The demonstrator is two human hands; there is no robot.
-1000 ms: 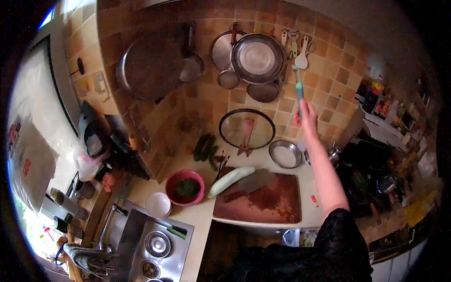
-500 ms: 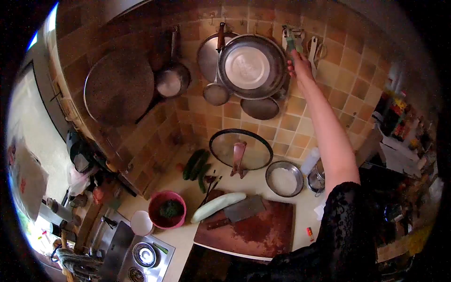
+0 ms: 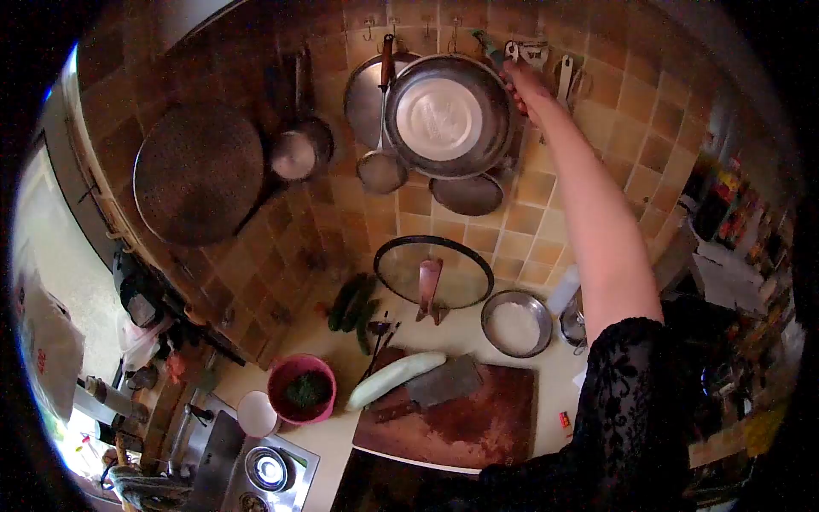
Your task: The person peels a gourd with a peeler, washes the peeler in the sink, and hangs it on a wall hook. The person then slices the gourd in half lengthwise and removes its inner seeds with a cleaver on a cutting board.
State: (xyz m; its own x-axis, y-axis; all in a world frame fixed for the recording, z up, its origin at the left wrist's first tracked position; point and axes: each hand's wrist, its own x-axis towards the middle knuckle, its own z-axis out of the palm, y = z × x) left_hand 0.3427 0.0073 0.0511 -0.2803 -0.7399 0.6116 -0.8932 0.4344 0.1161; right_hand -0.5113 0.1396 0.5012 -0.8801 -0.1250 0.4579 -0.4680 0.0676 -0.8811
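My right hand (image 3: pixel 531 88) is raised high against the tiled wall, its fingers closed round a green-handled utensil (image 3: pixel 489 45). The utensil's working end is too small and dim to make out. Just right of it, metal utensils (image 3: pixel 526 53) and a white-handled one (image 3: pixel 566 78) hang on the wall. A large frying pan (image 3: pixel 496 128) hangs directly left of my hand. Down on the counter, a long pale gourd (image 3: pixel 397 378) lies along the edge of a brown cutting board (image 3: pixel 478 431), with a cleaver (image 3: pixel 445 381) beside it. My left hand is out of view.
A glass lid (image 3: pixel 461 277) leans upright on a stand. Near it are dark green cucumbers (image 3: pixel 345 307) and a metal bowl of white contents (image 3: pixel 517 324). Leafy greens fill a pink bowl (image 3: pixel 300 414); a white bowl (image 3: pixel 257 416) sits beside the sink (image 3: pixel 217 452).
My right hand has moved a little up and left with the green-handled utensil, away from the hanging metal utensils towards the frying pan's rim. The camera view has shifted slightly.
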